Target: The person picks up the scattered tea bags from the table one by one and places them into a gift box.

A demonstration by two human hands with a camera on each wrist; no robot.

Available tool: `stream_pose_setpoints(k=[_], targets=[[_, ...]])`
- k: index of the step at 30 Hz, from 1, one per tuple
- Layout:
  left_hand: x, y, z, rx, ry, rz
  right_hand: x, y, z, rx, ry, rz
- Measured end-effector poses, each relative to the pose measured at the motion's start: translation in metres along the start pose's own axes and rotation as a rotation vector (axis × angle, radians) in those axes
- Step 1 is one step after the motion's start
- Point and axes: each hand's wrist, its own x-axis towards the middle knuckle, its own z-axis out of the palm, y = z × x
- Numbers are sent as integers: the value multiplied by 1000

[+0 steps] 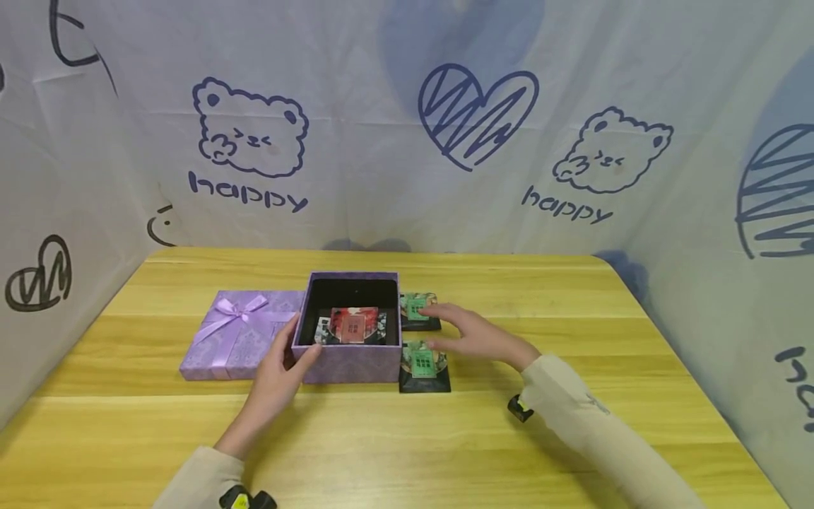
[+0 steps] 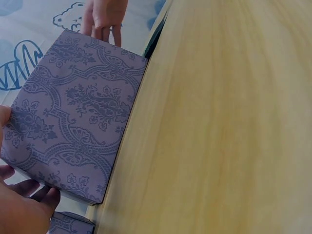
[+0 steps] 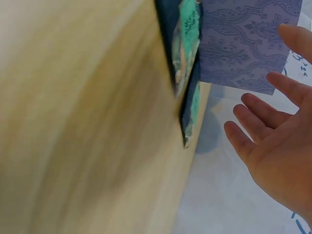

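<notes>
Purple patterned paper is covering the open box (image 1: pixel 348 353) that is sitting near the middle of the wooden table (image 1: pixel 572 438). We are watching the left hand (image 1: pixel 280 371) gripping its near-left corner, thumb over the rim. Inside, a red packet (image 1: pixel 354 325) is lying flat. The right hand (image 1: pixel 467 334), fingers relaxed and holding nothing, is hovering just right of the box, over two green packets: the far one (image 1: pixel 417 309) and the near one (image 1: pixel 422 364). The bow-tied lid (image 1: pixel 238 343) is lying just left of the box.
</notes>
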Motion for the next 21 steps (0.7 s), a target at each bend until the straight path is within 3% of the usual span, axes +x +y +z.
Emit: stream_pose_setpoints(k=[9,21], targets=[[0,-1,0,-2,-1,-5,-17,5,9,29,-50,73],[0,3,-1,7,-1,-9,-25,12,17,23,-91,90]])
